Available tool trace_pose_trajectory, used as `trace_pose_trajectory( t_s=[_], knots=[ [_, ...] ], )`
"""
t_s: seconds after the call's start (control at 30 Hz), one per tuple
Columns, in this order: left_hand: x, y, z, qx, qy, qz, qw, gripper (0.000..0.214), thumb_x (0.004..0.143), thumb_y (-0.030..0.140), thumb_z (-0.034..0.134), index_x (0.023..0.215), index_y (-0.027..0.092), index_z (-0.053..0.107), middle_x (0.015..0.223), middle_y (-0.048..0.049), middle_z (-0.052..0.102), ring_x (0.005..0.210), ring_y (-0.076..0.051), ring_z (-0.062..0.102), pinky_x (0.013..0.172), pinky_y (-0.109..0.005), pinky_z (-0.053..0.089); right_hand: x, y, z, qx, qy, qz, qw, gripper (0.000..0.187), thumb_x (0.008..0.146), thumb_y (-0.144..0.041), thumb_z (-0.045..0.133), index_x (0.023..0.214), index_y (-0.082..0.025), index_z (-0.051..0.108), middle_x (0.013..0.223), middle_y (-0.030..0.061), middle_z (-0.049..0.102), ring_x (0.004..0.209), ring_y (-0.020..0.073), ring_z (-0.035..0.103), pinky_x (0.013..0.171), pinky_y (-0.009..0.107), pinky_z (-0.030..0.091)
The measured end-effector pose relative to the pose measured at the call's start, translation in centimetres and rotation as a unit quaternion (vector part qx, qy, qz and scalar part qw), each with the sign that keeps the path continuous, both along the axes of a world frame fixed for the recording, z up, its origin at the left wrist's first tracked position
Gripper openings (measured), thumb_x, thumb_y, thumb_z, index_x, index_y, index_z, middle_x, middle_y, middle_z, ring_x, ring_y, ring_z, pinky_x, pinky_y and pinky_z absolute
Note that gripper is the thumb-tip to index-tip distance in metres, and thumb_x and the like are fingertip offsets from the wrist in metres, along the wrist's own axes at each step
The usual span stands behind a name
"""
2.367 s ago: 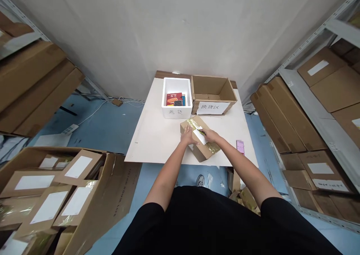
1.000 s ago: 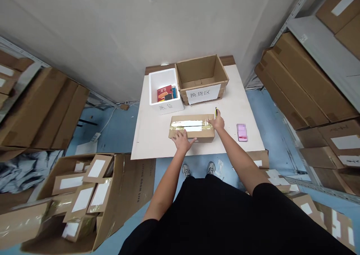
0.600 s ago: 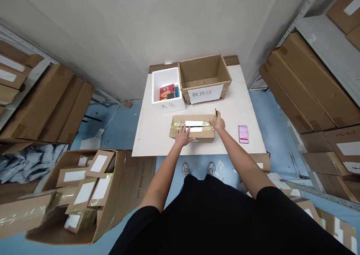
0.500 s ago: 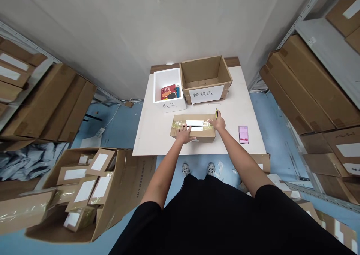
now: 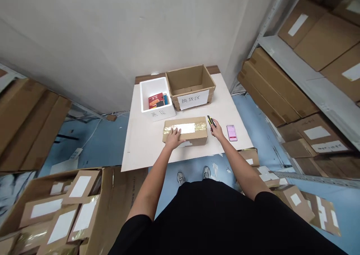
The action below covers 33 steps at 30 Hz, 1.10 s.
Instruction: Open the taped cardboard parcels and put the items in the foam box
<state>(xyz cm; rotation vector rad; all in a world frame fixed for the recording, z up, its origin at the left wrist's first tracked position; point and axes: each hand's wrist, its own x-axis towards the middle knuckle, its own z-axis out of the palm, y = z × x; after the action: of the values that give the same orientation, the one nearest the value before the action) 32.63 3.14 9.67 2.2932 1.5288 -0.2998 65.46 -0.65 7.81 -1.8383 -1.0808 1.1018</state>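
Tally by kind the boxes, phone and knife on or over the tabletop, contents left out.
Brown cardboard boxes, one gold-taped, one open-topped: 2
White rectangular foam box: 1
Pink-screened phone: 1
Black-and-yellow utility knife, in the right hand: 1
Total: 5

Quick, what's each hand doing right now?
Left hand: open, resting on the box, gripping nothing.
Right hand: closed, holding a cutter.

The person wears a black top [image 5: 213,221] with short black sleeves [image 5: 136,224], leaving the forearms [image 5: 152,180] uncovered. The shoes [image 5: 181,178] are pale sneakers with darker markings on the uppers.
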Motion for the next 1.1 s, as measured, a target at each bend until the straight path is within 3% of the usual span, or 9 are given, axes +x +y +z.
trace_pose_trajectory(
  t_s=[0.1,0.27,0.4,0.63,0.93,1.1],
  knots=[
    [-0.2,0.1,-0.6,0.006,0.005,-0.006,1.0,0.092,0.097,0.073,0.052,0.173,0.029,0.024,0.18,-0.0088,0.023,0.167,-0.038,0.008,0.132,-0.052,0.024,1.1,-1.8,0.1,-0.004,0.094,-0.012,0.995,0.076,0.094,-0.061,0.056,0.158,-0.022,0.045,0.066,-0.0081,0.057,0.044,0.0108,0.045,0.046,0.021,0.041],
    [-0.3,0.0,-0.6,0.016,0.018,-0.012,1.0,0.092,0.099,0.078,0.043,0.173,0.027,0.026,0.18,-0.0098,0.024,0.167,-0.038,0.01,0.13,-0.051,0.027,1.3,-2.9,0.3,-0.035,0.112,0.008,0.993,0.062,0.094,-0.046,0.061,0.152,-0.024,0.053,0.059,-0.0106,0.052,0.04,0.0093,0.042,0.041,0.018,0.035],
    [-0.2,-0.2,-0.2,0.016,0.019,-0.013,1.0,0.096,0.096,0.083,0.042,0.173,0.03,0.025,0.179,-0.0093,0.025,0.166,-0.039,0.012,0.13,-0.052,0.028,1.1,-3.0,0.6,-0.043,0.155,0.009,0.987,0.059,0.094,-0.042,0.063,0.149,-0.023,0.053,0.057,-0.0105,0.052,0.04,0.0098,0.043,0.042,0.018,0.035],
    [-0.3,-0.4,0.3,0.004,0.032,-0.02,0.999,0.089,0.099,0.076,0.043,0.174,0.033,0.019,0.18,-0.0072,0.024,0.167,-0.037,0.011,0.13,-0.052,0.027,1.6,-4.4,0.7,-0.044,0.21,0.024,0.976,0.063,0.092,-0.043,0.065,0.149,-0.022,0.052,0.06,-0.0087,0.056,0.042,0.0112,0.045,0.044,0.02,0.036],
    [-0.9,-0.3,-0.3,0.011,0.025,-0.033,0.999,0.097,0.095,0.083,0.044,0.173,0.027,0.027,0.179,-0.0109,0.025,0.166,-0.037,0.013,0.132,-0.048,0.024,1.1,-8.2,1.0,-0.05,0.222,0.031,0.973,0.066,0.089,-0.046,0.065,0.15,-0.023,0.051,0.059,-0.0091,0.056,0.042,0.0112,0.043,0.044,0.02,0.035],
    [-0.6,-0.8,0.1,0.015,0.019,-0.025,0.999,0.098,0.094,0.085,0.046,0.173,0.032,0.024,0.179,-0.0089,0.025,0.166,-0.037,0.013,0.131,-0.049,0.025,2.5,-10.1,0.8,-0.066,0.193,0.066,0.977,0.068,0.087,-0.05,0.068,0.149,-0.023,0.055,0.058,-0.0099,0.054,0.041,0.0105,0.041,0.044,0.02,0.036]
  ],
)
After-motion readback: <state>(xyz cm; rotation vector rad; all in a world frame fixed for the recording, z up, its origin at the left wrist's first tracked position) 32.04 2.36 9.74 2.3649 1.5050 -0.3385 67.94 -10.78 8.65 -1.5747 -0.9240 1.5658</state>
